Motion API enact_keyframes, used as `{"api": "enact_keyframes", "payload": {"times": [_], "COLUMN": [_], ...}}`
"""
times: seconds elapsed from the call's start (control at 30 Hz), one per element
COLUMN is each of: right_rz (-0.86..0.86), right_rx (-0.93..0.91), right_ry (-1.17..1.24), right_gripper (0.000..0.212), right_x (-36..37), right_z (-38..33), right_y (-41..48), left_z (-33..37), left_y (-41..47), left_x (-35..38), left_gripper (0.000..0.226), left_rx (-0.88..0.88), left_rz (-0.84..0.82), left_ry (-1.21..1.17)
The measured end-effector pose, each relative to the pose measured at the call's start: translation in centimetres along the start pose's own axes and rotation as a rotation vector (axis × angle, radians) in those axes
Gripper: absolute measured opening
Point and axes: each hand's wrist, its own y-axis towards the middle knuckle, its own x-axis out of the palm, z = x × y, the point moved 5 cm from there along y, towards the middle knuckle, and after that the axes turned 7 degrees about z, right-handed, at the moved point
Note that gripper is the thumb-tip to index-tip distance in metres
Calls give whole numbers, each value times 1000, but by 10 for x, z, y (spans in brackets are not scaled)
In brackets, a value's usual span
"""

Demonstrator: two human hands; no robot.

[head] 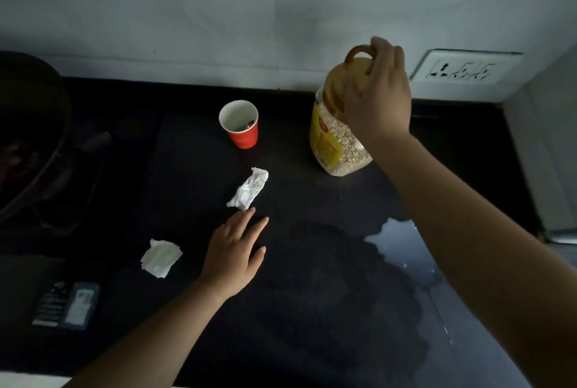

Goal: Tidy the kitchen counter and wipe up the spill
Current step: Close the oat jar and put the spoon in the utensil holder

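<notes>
Cup (239, 123) left of jar (335, 144), tissues (249, 189) before the cup, spill (402, 250) seemingly front-right.

Right hand (379, 97) grips oats jar (335, 144) at lid handle. Left hand (234, 258) flat over black table (187, 153), fingertips just beside crumpled tissue (249, 189). Red cup (242, 131) behind it. Spill (402, 250) under right forearm.

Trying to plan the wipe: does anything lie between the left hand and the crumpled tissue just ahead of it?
Nothing visible does. The left hand has a fingertip right at the crumpled tissue's near end. The red cup stands beyond the tissue, and a second tissue lies to the hand's left.
</notes>
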Motion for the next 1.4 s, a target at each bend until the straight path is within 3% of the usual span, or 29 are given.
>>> {"api": "enact_keyframes", "payload": {"times": [0.13,0.23,0.47,0.67,0.87,1.03,1.4], "right_rz": [-4,-27,-87,-28,80,135,61], "right_rx": [170,139,-43,-118,-131,-188,-145], "right_ry": [152,213,224,144,137,138,157], "right_gripper": [25,16,23,30,39,35,37], "right_x": [-2,2,7,9,10,9,8], "right_z": [2,-8,-13,-16,-13,-14,-15], "right_y": [15,22,13,6,5,3,1], "left_z": [-2,-2,-10,-43,-61,-71,-47], "left_y": [0,-1,31,110,182,203,141], "left_x": [1,0,-60,-113,-112,-88,-110], "left_gripper": [54,54,47,58,86,79,61], "left_rx": [6,19,-16,-20,-13,-9,-136], "left_rz": [-8,-21,181,357,177,46,216], "left_ry": [-24,-57,-289,-262,-181,-220,-330]}}
